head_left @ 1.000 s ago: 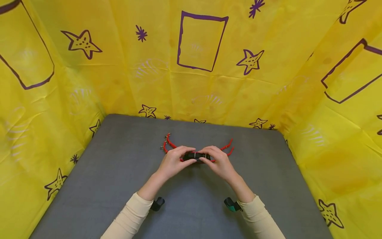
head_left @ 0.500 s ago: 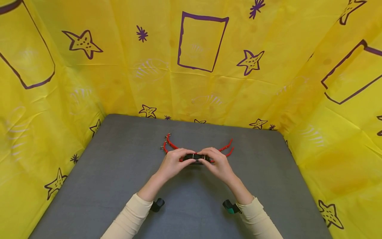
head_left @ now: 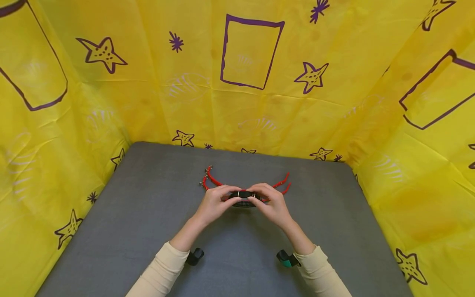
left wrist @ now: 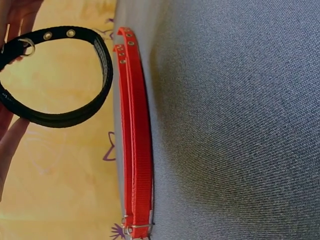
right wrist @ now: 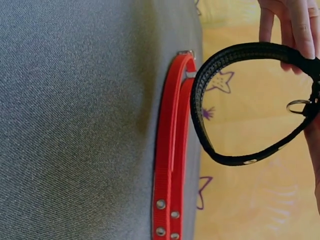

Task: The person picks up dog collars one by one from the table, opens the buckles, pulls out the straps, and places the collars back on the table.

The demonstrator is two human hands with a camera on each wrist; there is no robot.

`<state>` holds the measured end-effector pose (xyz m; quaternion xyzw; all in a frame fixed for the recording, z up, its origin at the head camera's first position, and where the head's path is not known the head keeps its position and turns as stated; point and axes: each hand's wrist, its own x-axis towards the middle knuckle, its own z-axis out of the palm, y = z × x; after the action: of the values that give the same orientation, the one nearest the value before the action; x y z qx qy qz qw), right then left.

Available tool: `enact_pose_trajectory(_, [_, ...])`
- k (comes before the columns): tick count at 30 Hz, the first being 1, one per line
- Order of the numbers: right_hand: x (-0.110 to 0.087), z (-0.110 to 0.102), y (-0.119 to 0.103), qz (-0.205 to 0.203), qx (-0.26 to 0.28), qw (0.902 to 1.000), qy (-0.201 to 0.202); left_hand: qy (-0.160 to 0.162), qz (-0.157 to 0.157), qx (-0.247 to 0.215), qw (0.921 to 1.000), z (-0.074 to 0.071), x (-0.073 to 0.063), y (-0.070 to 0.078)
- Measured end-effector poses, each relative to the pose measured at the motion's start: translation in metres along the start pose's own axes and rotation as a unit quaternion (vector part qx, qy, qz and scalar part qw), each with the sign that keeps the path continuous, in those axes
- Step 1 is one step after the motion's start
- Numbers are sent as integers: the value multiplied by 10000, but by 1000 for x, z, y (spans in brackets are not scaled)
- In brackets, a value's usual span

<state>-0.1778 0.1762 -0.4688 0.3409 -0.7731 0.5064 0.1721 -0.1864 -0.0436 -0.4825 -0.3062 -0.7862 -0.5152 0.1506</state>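
Note:
Both hands pinch a black dog collar (head_left: 245,203), closed into a loop and raised off the table. My left hand (head_left: 218,201) grips it from the left, and my right hand (head_left: 272,202) from the right. A metal ring and eyelets show on the collar (left wrist: 70,120) in the left wrist view; its loop (right wrist: 245,160) hangs open in the right wrist view. Behind it, two red collars (head_left: 283,183) stand on edge, side by side and curved. Their middles are partly hidden by the hands. Buckles sit at one end of the red collars (left wrist: 140,150), eyelets at the other.
The table has a grey cloth top (head_left: 245,255). Yellow curtains (head_left: 185,103) printed with purple starfish enclose its back and both sides. Dark wrist-worn devices (head_left: 194,256) show beside the cream sleeves (head_left: 163,264).
The black collar has tilted between my fingers, and more of its ribbed lower side shows below them. The hands have barely shifted; the red collars have stayed put.

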Motion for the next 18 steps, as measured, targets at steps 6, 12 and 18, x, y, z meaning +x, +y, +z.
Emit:
enact_pose_trajectory(6, [6,-4,-20,282,373,9989,26,16,-65,-306,9995,0,0,0])
enact_pose_trajectory(12, [6,-5,-21,595,621,9963,50,1,-197,-517,9985,1,2,2])
enact_pose_trajectory(18, [3,-2,-15,583,962,9935,181,108,-128,-528,9985,2,2,2])
